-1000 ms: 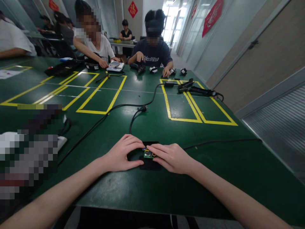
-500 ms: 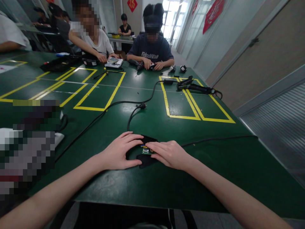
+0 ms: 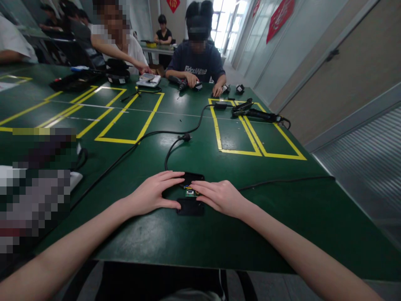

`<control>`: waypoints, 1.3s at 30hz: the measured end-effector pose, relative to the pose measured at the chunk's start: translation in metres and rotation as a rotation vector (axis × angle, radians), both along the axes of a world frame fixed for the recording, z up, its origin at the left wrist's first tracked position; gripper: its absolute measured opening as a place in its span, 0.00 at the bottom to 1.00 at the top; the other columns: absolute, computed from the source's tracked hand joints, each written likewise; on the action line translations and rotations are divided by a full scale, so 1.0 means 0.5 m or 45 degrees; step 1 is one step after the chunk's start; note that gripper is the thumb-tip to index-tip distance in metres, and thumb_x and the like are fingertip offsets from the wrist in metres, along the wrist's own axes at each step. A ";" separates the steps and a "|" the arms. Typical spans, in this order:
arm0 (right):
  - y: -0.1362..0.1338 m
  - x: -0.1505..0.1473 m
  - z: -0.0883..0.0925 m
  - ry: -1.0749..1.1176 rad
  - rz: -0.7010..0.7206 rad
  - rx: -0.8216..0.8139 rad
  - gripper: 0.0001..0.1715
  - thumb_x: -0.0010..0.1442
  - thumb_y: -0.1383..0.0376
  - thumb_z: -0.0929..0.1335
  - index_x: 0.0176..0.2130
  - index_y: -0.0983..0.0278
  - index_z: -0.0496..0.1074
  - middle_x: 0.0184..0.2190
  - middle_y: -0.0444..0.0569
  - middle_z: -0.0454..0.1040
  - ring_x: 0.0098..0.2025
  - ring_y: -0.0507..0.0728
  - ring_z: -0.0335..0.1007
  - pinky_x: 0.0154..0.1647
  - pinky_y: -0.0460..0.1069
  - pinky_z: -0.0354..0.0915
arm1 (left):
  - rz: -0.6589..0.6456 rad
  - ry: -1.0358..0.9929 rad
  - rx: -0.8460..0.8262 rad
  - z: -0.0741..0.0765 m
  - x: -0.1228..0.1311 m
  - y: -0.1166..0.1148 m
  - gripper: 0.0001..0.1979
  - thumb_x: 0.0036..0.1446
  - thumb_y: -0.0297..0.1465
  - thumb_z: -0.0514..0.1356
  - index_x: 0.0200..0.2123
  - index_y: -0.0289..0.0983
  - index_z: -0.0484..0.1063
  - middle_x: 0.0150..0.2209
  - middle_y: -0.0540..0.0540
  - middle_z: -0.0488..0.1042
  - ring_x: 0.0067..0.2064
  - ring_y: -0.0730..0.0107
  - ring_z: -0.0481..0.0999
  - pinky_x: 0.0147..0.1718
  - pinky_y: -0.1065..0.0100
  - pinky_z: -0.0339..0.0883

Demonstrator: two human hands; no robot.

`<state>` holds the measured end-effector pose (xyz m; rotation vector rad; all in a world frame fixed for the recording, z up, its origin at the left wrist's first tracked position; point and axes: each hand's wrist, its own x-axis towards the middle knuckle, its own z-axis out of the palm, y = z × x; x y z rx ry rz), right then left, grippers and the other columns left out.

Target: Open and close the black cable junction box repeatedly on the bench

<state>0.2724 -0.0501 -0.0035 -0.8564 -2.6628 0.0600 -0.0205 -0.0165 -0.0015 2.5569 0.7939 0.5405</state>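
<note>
A small green circuit board (image 3: 189, 192) with thin coloured wires lies between two black plastic case halves. The far case half (image 3: 193, 177) is partly covered by fingers; the near case half (image 3: 190, 207) lies flat on the table. My left hand (image 3: 153, 191) is open, its fingertips at the left edge of the far half and its thumb at the near half's corner. From the right, my right hand (image 3: 223, 198) closes its fingers and thumb around the board's right end, which they hide. A black cable with a plug (image 3: 186, 137) runs to the far half.
The green table (image 3: 150, 246) bears yellow tape outlines. A long black cable (image 3: 156, 133) crosses it to a black tool (image 3: 257, 113). A blurred-out pile (image 3: 37, 192) lies at left. Across the table, two people sit by a drill (image 3: 182, 85) and a white device (image 3: 149, 80).
Both case halves show more openly, the near one straighter and flatter. My hands stay around the board, shifted slightly. Opposite, one person's hand has moved toward small parts on the right.
</note>
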 end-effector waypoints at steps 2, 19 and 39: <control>0.001 0.001 0.001 0.014 -0.006 -0.008 0.21 0.76 0.60 0.63 0.63 0.61 0.72 0.60 0.54 0.78 0.54 0.57 0.81 0.46 0.48 0.78 | 0.005 0.019 0.004 -0.001 -0.001 0.000 0.36 0.59 0.50 0.70 0.66 0.43 0.69 0.67 0.37 0.70 0.66 0.50 0.72 0.67 0.50 0.64; -0.001 0.004 0.008 0.142 0.020 -0.171 0.35 0.69 0.58 0.67 0.71 0.62 0.60 0.60 0.57 0.77 0.55 0.60 0.80 0.46 0.50 0.77 | 0.075 0.104 0.027 0.036 0.005 -0.013 0.16 0.74 0.37 0.54 0.57 0.39 0.74 0.39 0.47 0.76 0.37 0.67 0.78 0.35 0.70 0.69; 0.010 0.048 0.021 0.136 -0.136 -0.182 0.45 0.62 0.52 0.75 0.71 0.62 0.63 0.64 0.61 0.73 0.61 0.66 0.75 0.58 0.58 0.75 | 0.260 0.185 -0.019 0.030 0.005 -0.016 0.23 0.73 0.41 0.52 0.67 0.42 0.68 0.55 0.43 0.82 0.45 0.61 0.85 0.48 0.63 0.78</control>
